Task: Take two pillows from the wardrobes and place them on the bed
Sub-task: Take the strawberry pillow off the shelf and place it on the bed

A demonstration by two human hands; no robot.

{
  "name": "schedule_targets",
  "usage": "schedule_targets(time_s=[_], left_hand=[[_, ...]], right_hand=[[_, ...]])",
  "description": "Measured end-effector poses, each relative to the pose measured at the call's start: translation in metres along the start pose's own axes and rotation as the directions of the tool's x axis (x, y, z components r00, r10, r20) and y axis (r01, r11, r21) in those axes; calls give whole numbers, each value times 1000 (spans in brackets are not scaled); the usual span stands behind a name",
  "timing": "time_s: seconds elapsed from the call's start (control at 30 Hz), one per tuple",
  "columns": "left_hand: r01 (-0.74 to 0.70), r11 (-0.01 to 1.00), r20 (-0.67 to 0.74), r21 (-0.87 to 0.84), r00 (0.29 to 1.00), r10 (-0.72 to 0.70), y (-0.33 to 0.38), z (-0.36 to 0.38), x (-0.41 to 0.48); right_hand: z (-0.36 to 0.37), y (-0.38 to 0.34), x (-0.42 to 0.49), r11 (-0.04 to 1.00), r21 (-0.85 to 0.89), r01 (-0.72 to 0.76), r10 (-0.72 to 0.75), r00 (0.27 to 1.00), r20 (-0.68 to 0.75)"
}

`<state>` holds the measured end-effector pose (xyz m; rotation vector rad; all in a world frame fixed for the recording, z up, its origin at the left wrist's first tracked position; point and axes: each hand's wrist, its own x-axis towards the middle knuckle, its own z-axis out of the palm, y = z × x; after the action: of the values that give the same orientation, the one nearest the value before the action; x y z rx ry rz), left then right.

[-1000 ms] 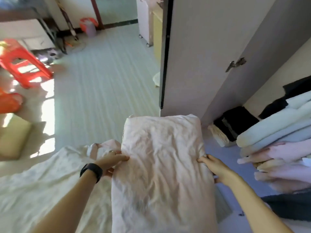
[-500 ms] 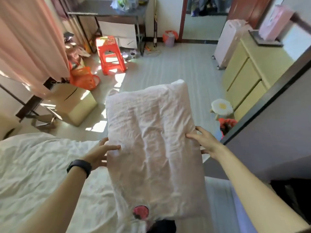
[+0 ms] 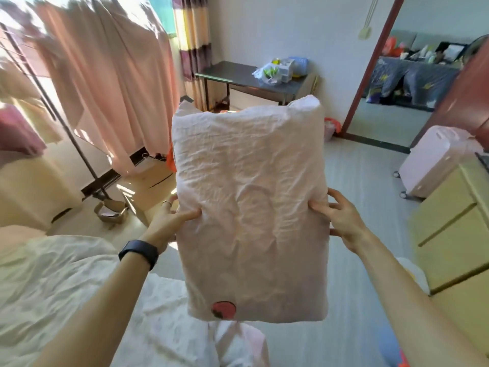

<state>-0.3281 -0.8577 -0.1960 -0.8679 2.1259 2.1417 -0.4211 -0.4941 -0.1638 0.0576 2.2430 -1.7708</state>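
Observation:
A pale pink, wrinkled pillow point(image 3: 251, 205) with a small red mark near its lower edge hangs in the air in front of me, long side upright. My left hand point(image 3: 172, 221), with a black watch on the wrist, grips its left edge. My right hand point(image 3: 341, 221) grips its right edge at about the same height. The bed point(image 3: 47, 287), covered in crumpled white bedding, lies below and to the left of the pillow. The wardrobe is out of view.
Pink curtains point(image 3: 111, 83) and a clothes rack stand at the left. A dark desk point(image 3: 246, 78) sits by the far wall. A pink suitcase point(image 3: 434, 162) and a yellow drawer unit point(image 3: 457, 229) line the right side. A cardboard box point(image 3: 111, 213) lies on the floor.
My view has turned left, away from the wardrobe and toward the window and bed. The pillow has risen in both hands and now stands more upright.

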Motion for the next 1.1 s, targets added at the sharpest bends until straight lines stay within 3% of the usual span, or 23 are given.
schedule_targets(time_s=[0.2,0.4,0.67,1.1], left_hand=[[4,1000,-164,-25,986,-8,29,-28,72],[38,996,-382,-86,922,-68,24,-49,156],[72,957,-601,-281,764,-234,23,-62,213],[46,867,-768,-496,444,-462,-26,-174,196]], right_hand=[[46,-32,125,996,-16,83,-80,985,153],[121,-36,286,991,-41,129,-104,920,378],[220,-74,427,982,-123,142,-26,751,659],[482,-106,464,952,-204,227,93,422,902]])
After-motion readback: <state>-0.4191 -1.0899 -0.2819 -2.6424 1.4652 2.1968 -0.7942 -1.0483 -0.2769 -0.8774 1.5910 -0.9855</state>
